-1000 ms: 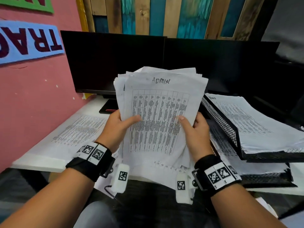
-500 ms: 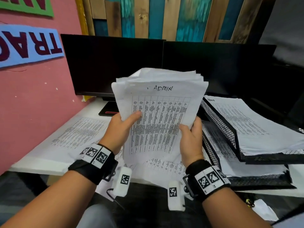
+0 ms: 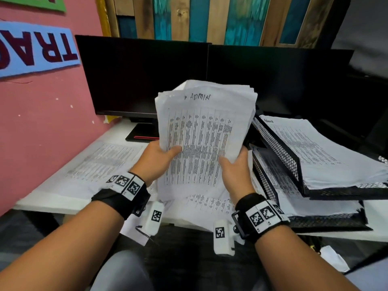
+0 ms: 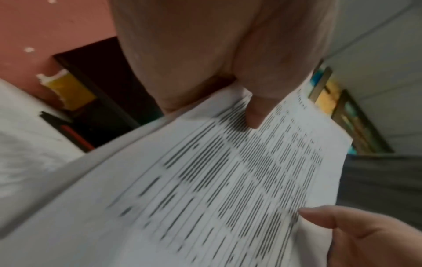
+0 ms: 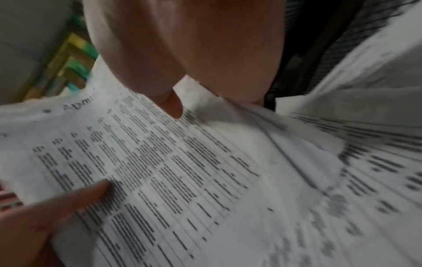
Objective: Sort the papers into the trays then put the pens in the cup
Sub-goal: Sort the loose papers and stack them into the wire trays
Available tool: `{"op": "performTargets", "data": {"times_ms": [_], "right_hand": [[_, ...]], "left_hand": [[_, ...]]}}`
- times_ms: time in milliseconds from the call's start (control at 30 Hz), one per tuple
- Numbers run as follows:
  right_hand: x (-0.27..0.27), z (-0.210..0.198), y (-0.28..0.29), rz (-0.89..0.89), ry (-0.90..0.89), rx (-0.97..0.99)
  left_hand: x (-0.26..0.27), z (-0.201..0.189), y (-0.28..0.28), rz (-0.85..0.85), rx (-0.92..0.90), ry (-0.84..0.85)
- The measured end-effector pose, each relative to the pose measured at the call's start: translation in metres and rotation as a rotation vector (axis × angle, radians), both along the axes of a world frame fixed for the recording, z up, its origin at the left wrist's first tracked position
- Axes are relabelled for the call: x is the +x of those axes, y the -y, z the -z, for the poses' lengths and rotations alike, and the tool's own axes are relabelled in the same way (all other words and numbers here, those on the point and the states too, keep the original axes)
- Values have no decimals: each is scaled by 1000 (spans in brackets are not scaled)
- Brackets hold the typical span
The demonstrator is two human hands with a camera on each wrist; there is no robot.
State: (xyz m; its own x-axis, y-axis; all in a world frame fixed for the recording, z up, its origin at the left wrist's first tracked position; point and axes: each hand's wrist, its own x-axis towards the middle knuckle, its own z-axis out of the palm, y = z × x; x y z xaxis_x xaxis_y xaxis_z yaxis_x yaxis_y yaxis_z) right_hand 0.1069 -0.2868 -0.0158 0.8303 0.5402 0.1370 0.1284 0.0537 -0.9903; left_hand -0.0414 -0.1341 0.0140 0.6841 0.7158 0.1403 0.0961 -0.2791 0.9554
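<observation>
I hold a stack of printed papers (image 3: 201, 131) upright above the desk; its front sheet carries a table and the handwritten word ADMIN. My left hand (image 3: 156, 159) grips the stack's left edge, thumb on the front sheet (image 4: 228, 180). My right hand (image 3: 235, 171) grips the right edge, its thumb likewise on the front sheet (image 5: 160, 162). To the right stand two stacked black mesh trays, the upper tray (image 3: 279, 150) and the lower tray (image 3: 264, 181), both filled with papers. No pens or cup are in view.
More printed sheets (image 3: 100, 164) lie on the white desk (image 3: 46, 203) at the left and under my hands. Two dark monitors (image 3: 147, 74) stand behind, a pink wall (image 3: 42, 127) at the left. A sheet (image 3: 333, 259) lies on the floor at lower right.
The stack has risen slightly and turned a little to the left. My right hand has shifted along the right edge; both hands keep their hold.
</observation>
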Motion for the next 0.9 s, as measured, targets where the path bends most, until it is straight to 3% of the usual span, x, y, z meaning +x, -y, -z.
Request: {"op": "performTargets", "data": {"times_ms": [100,267,333,400,467,600,900], "right_hand": [[1,25,3,-21,-140,-131],[-2,32,12,72,-348,-2],[-9,30,13,-33,-530,82],[-18,26,14,-162,-719,145],[-25,25,15,-197,-816,168],[-22,26,26,-136,-821,173],[17,36,103,60,-904,293]], "left_hand": [[0,26,-3,-63,-62,-17],[-1,28,-13,-260,-268,198],[2,22,-10,-259,-379,293],[4,21,-7,-220,-398,287],[3,24,-3,-135,-351,211],[-10,34,2,50,-131,-37],[-68,65,-20,101,145,-363]]}}
